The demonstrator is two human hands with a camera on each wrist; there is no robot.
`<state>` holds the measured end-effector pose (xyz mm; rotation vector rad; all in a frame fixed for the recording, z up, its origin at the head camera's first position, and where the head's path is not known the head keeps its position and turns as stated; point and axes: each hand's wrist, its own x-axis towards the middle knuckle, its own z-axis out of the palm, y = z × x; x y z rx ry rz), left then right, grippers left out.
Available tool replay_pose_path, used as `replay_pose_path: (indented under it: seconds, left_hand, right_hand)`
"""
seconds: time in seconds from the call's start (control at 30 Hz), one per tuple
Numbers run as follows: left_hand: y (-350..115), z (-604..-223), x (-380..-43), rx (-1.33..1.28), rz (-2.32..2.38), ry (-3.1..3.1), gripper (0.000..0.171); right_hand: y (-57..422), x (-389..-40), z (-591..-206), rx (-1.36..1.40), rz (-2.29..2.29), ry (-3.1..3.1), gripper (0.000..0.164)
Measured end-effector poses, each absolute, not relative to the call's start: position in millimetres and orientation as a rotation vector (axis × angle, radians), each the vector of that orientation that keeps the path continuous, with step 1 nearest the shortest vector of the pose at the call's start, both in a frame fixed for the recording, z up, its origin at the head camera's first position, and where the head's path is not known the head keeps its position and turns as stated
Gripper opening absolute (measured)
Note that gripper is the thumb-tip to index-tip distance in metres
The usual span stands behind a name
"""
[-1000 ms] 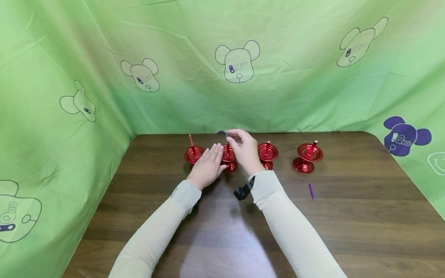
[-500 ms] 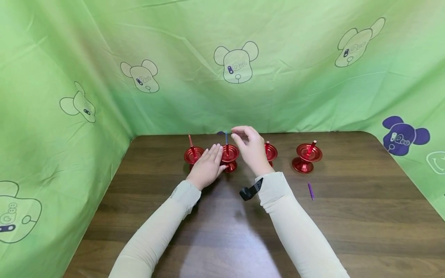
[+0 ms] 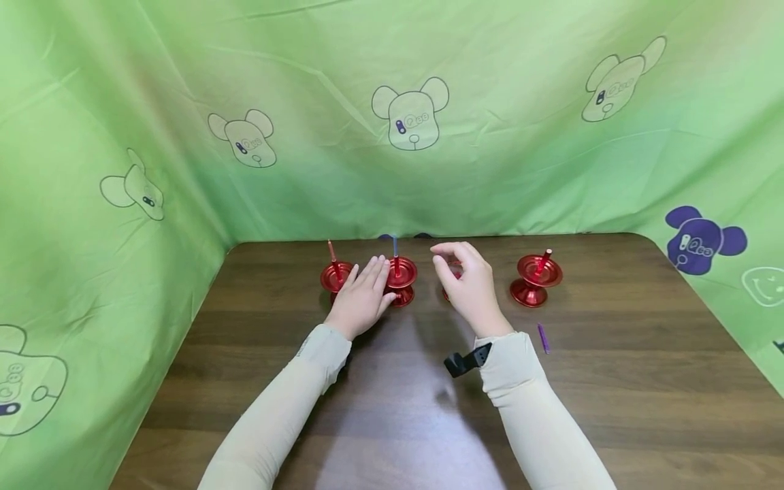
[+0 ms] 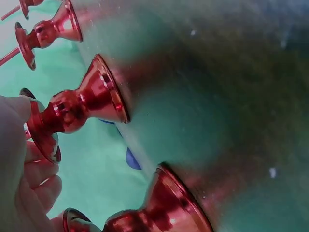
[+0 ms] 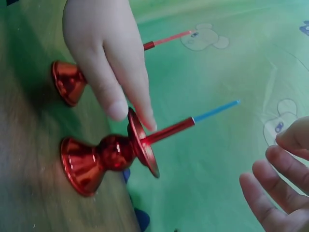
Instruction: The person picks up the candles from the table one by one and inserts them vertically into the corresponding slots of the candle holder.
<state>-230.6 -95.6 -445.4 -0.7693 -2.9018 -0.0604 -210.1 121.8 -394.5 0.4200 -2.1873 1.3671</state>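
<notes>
My left hand [image 3: 360, 299] stretches forward and pinches the dish rim of the second red metal candle holder [image 3: 401, 275], thumb below and fingers over it. A thin blue candle [image 5: 217, 111] stands upright in that holder's tube. The leftmost holder [image 3: 335, 275], partly behind my left hand, bears a slim red candle [image 3: 331, 249]. My right hand [image 3: 474, 289] is raised with nothing in it, thumb and forefinger apart. It covers most of the third holder [image 4: 46, 33].
A fourth candle holder [image 3: 535, 279] with a bare tube stands to the right. A purple candle [image 3: 544, 338] lies on the wooden table [image 3: 612, 395] just nearer than it. Behind the table hangs a green cloth [image 3: 318, 184] printed with bear heads.
My right hand has let go of the blue candle and moved right, over in front of the third holder. My left hand keeps its place at the second holder.
</notes>
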Motion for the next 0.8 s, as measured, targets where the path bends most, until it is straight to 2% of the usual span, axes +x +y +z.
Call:
replay_pose_path:
  seconds: [0.33,0.53,0.8]
  left_hand:
    - [-92.2,-440.1,-208.1,-0.735,-0.168,-2.588,0.044]
    - [-78.7,-435.3,-201.7,-0.846,-0.233,-2.381,0.030]
    - [-53.4,-429.5,-200.4,-0.977,-0.277,-2.368,0.034]
  right_hand:
    - [143.3,-191.1,-408.0,0.337,1.322,-2.236,0.012]
    - [154.4,-182.8,-418.1,0.280,1.297,-2.286,0.011]
    - [167.1,-176.6,-420.8,0.219,1.227,-2.474,0.012]
